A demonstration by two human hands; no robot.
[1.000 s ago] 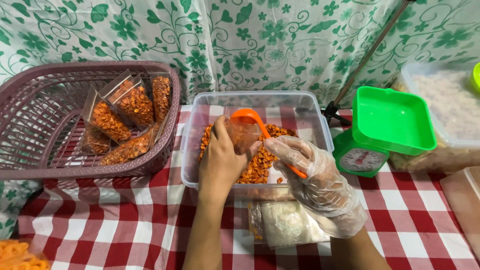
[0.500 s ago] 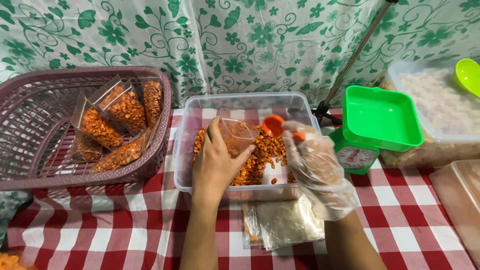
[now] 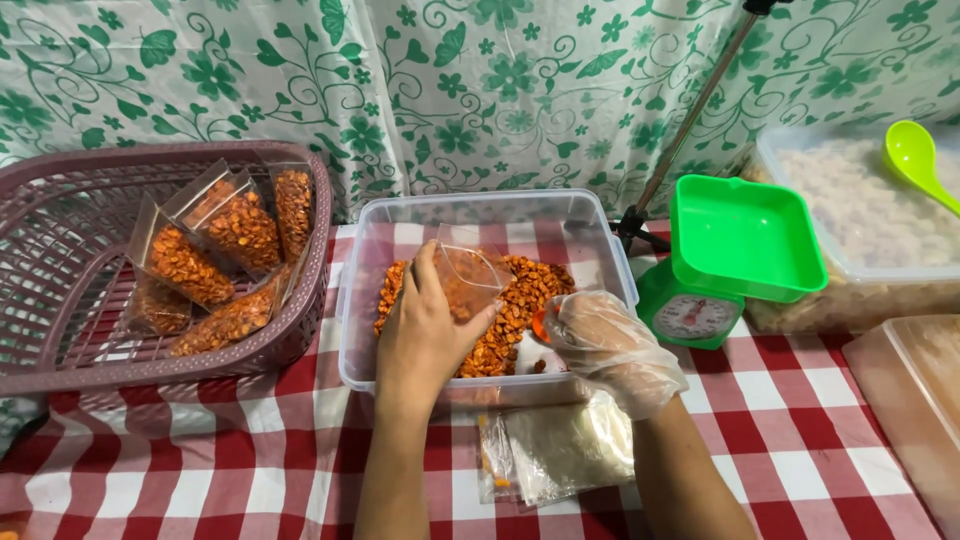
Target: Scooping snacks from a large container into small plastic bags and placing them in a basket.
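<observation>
My left hand (image 3: 422, 338) holds a small clear plastic bag (image 3: 468, 278) open over a clear plastic tub (image 3: 601, 245) of orange fried snacks (image 3: 520, 295). My right hand (image 3: 608, 345), in a thin transparent glove, grips an orange scoop (image 3: 539, 323) that is mostly hidden, its tip down among the snacks. Both hands are inside the tub, close together.
A pink basket (image 3: 60, 335) at left holds several filled snack bags (image 3: 215, 250). A stack of empty clear bags (image 3: 555, 455) lies on the red checked cloth by the tub. A green kitchen scale (image 3: 725, 265), a tub of pale snacks (image 3: 870, 225) with a green spoon (image 3: 915, 160), and a tripod leg (image 3: 690, 115) are at right.
The scoop, held above the bag a second ago, has dropped down into the snacks. My right hand moved lower and the left hand keeps holding the bag.
</observation>
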